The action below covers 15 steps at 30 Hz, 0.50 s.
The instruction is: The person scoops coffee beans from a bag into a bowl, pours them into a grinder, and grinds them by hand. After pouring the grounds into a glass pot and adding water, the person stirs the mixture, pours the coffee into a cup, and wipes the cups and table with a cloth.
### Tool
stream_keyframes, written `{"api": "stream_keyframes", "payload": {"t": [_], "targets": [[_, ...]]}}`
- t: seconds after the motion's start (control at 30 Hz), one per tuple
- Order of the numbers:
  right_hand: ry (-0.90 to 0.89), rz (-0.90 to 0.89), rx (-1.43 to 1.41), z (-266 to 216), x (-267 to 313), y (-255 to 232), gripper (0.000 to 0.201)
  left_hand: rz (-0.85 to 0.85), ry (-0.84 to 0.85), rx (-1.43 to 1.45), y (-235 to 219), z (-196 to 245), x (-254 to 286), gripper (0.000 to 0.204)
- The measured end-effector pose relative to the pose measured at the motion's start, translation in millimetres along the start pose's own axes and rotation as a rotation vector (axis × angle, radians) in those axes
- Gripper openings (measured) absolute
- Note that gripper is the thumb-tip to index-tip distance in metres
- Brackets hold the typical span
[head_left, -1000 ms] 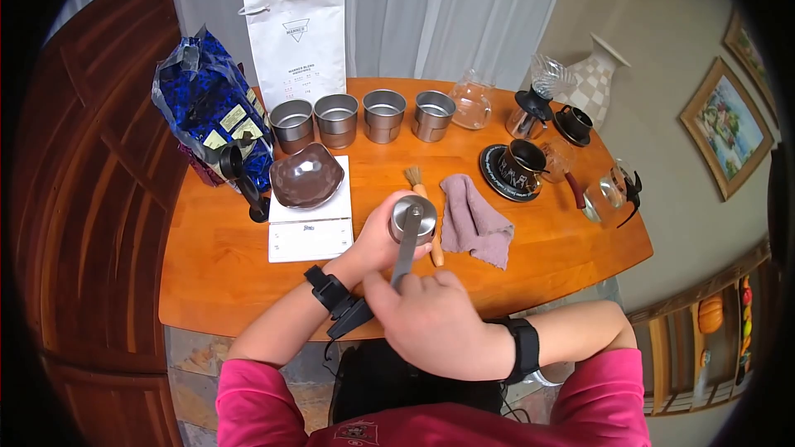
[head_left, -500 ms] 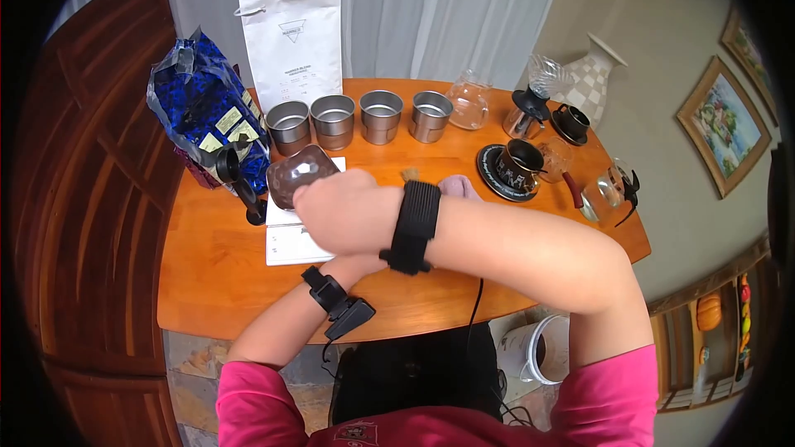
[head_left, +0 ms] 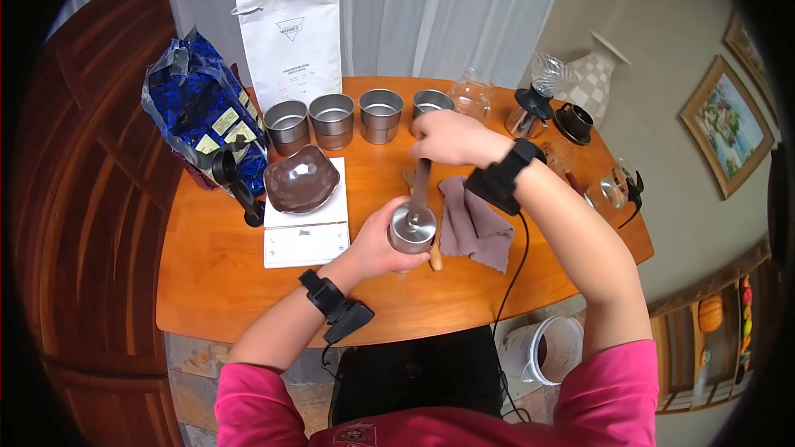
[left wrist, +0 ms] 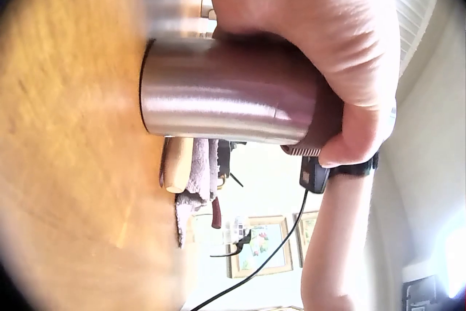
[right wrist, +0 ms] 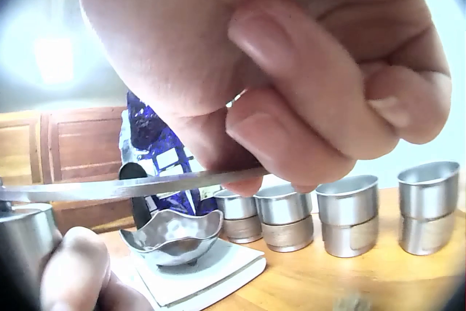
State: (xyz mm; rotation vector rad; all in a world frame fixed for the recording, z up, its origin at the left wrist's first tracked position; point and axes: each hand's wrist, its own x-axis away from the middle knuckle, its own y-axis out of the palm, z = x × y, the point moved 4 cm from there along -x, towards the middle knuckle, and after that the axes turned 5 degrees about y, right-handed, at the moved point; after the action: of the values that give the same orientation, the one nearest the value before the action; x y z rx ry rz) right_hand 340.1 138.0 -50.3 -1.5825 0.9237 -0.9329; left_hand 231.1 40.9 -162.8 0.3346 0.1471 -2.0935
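A steel hand coffee grinder [head_left: 413,237] stands upright near the front middle of the table. My left hand [head_left: 374,247] grips its body from the side; in the left wrist view the fingers wrap the upper part of the cylinder, and its base is right at the tabletop. A flat metal crank [head_left: 421,188] reaches from the grinder's top toward the far side. My right hand [head_left: 460,137] holds the crank's outer end, the fingers curled and hiding the knob. In the right wrist view the crank arm [right wrist: 124,187] runs from the lid into those fingers.
Left of the grinder, a brown bowl [head_left: 303,180] sits on a white scale [head_left: 306,245]. Several steel cups [head_left: 381,116] line the back. A wood-handled brush [head_left: 436,260] and mauve cloth [head_left: 476,228] lie to the right, with a black cup [head_left: 523,157] and glass pots beyond.
The right hand has swung the crank round: from the near side, across the left over the bowl, to the far side. The left hand keeps its grip on the grinder.
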Motion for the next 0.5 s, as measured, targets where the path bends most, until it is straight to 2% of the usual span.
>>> {"api": "stream_keyframes", "payload": {"t": [0.1, 0.23, 0.33, 0.4, 0.5], "targets": [[0.027, 0.028, -0.231, 29.3, 20.8, 4.4, 0.026, 0.004, 0.007, 0.012, -0.3, -7.3, -1.5, 0.061], [-0.352, -0.09, -0.491, 31.3, 38.7, -0.2, 0.026, -0.053, 0.023, -0.005, 4.6, 0.6, -1.3, 0.06], [-0.541, -0.17, -0.519, 24.1, 49.9, -4.7, 0.029, -0.08, 0.03, 0.038, 4.5, 4.3, 0.7, 0.06], [-0.504, -0.138, -0.524, 26.0, 49.6, -2.7, 0.034, -0.085, 0.059, -0.026, 4.2, 0.7, 0.8, 0.061], [-0.427, -0.094, -0.505, 27.1, 53.5, -0.7, 0.035, -0.1, 0.014, 0.068, 4.6, 2.0, 0.7, 0.061]]}}
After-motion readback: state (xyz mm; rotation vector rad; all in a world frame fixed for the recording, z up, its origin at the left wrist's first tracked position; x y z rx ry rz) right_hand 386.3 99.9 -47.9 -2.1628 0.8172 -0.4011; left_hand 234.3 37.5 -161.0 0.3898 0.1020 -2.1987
